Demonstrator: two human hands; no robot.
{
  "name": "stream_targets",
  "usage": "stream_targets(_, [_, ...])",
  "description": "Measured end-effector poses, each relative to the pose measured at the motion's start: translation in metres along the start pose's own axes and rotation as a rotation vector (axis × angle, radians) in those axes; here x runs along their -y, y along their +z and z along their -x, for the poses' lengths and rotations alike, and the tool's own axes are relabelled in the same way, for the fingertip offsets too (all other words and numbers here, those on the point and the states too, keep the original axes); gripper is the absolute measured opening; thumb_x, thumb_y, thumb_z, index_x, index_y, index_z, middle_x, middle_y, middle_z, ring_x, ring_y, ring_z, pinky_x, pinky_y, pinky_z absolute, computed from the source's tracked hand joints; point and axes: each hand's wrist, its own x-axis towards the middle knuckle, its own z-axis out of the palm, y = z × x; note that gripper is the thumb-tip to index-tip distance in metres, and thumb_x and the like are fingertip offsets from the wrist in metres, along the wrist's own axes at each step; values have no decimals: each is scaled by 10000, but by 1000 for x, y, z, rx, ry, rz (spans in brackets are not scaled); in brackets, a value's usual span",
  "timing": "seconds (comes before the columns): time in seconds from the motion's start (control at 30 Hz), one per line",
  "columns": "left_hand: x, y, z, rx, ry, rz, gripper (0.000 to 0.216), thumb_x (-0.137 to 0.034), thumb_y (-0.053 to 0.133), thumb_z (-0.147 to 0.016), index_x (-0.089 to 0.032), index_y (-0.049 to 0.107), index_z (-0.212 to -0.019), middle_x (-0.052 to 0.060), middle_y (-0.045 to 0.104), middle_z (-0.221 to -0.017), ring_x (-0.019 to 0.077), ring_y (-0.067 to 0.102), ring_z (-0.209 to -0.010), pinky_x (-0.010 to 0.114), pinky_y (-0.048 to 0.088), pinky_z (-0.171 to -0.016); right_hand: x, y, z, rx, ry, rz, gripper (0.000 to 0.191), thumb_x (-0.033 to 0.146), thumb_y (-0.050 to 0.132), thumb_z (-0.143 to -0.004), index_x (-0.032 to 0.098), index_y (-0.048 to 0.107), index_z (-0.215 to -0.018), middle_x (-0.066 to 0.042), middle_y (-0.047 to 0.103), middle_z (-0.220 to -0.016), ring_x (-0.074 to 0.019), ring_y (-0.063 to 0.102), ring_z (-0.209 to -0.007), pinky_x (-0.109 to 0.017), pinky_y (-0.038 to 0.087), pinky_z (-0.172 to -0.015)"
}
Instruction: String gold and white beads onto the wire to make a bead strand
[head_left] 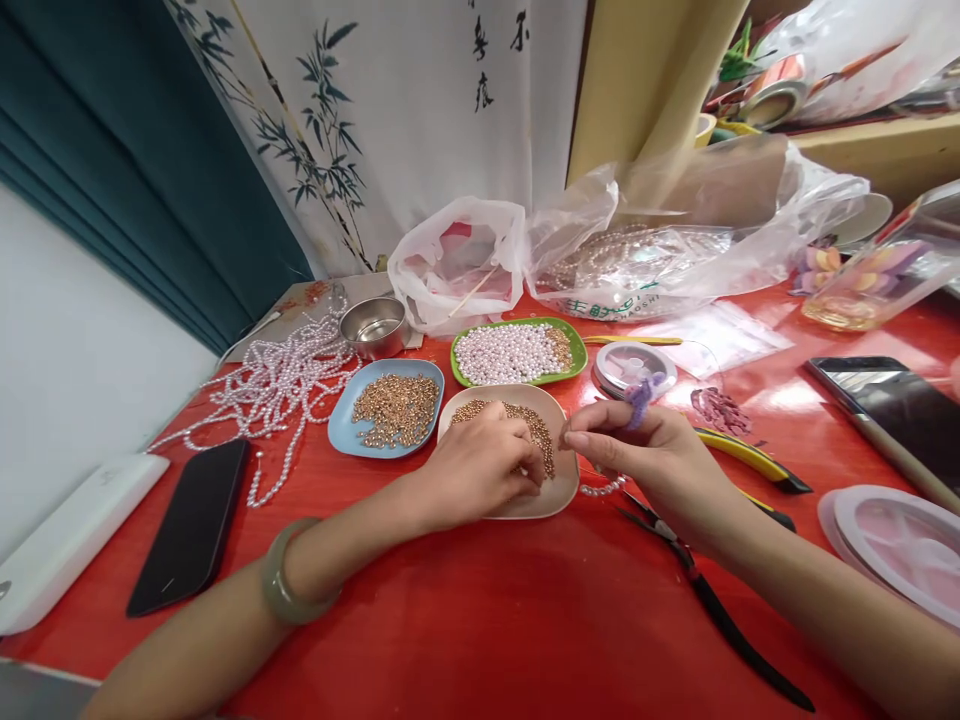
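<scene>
My left hand [487, 458] reaches over a beige plate [561, 497] of small gold beads [541, 432]. Its fingers curl down at the beads, and whatever they pinch is hidden. Just right of the plate, my right hand [637, 440] pinches what looks like a thin thread, barely visible at the fingertips. Purple yarn [640, 397] is wrapped around one of its fingers. Below that hand, a short string of white pearls [604, 488] lies on the red table [450, 620]. Black-handled pliers [697, 580] rest under my right wrist.
A blue plate [345, 430] of gold beads and a green tray [576, 352] of white and gold beads stand behind. Pearl strands [277, 380], a metal bowl [375, 328] and a phone [191, 525] are left. Spools [636, 368], yellow-handled pliers [750, 458] and another phone [892, 400] are right.
</scene>
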Motion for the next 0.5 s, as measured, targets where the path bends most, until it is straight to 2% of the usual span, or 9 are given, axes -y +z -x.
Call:
stream_targets(0.1, [2, -2, -1, 1, -17, 84, 71, -168, 568, -701, -209, 621, -676, 8, 600, -744, 193, 441, -803, 292, 326, -637, 0, 1, -1, -12, 26, -3, 119, 285, 670, -639, 183, 616, -611, 29, 533, -520, -78, 426, -442, -210, 351, -427])
stream_targets(0.2, [4, -5, -5, -66, -145, 432, 50, -199, 571, -704, -182, 610, -678, 15, 605, -734, 169, 488, -784, 294, 364, -684, -1, 1, -1, -8, 38, -22, 120, 281, 665, -652, 174, 619, -625, 31, 534, -523, -63, 423, -433, -191, 346, -413])
stream_targets(0.33, [5, -7, -8, -135, -320, 980, 105, -243, 601, -684, -141, 604, -708, 20, 603, -710, 91, 496, -600, 222, 365, -550, -6, 1, -1, 67, 41, -59, 150, 275, 630, -704, 160, 608, -610, 16, 569, -551, -58, 456, -428, -182, 366, -412])
stream_targets(0.5, [6, -4, -8, -134, -340, 1253, 103, -238, 621, -683, -136, 624, -699, 2, 597, -689, 35, 418, -511, 177, 305, -488, -10, 6, 2, 111, 106, -92, 158, 267, 649, -682, 149, 592, -594, 13, 582, -527, -54, 462, -402, -177, 357, -402])
